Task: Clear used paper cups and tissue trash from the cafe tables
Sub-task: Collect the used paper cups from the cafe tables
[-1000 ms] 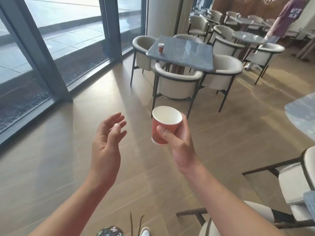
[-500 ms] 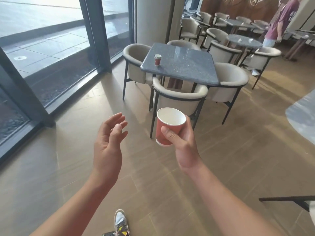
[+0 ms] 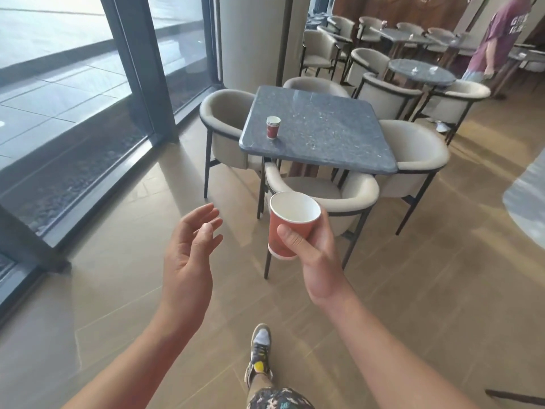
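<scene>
My right hand point(image 3: 317, 249) grips a red paper cup point(image 3: 287, 228), upright, with a white empty inside. My left hand point(image 3: 188, 255) is held out beside it with relaxed fingers and holds nothing. Ahead, another red paper cup point(image 3: 272, 127) stands near the left front corner of a square grey stone table point(image 3: 324, 134). Farther back, small white tissue scraps point(image 3: 414, 70) lie on a round grey table point(image 3: 421, 72).
Beige armchairs point(image 3: 324, 190) ring the square table; the nearest one stands between me and it. Glass wall point(image 3: 73, 84) on the left, a pillar point(image 3: 253, 39) behind. A person in a maroon shirt point(image 3: 498, 36) stands at the far right. Another tabletop edge point(image 3: 528, 196) at right.
I have walked closer to the square table, which now looks larger and nearer. Both hands keep the same pose, the right still holding the cup.
</scene>
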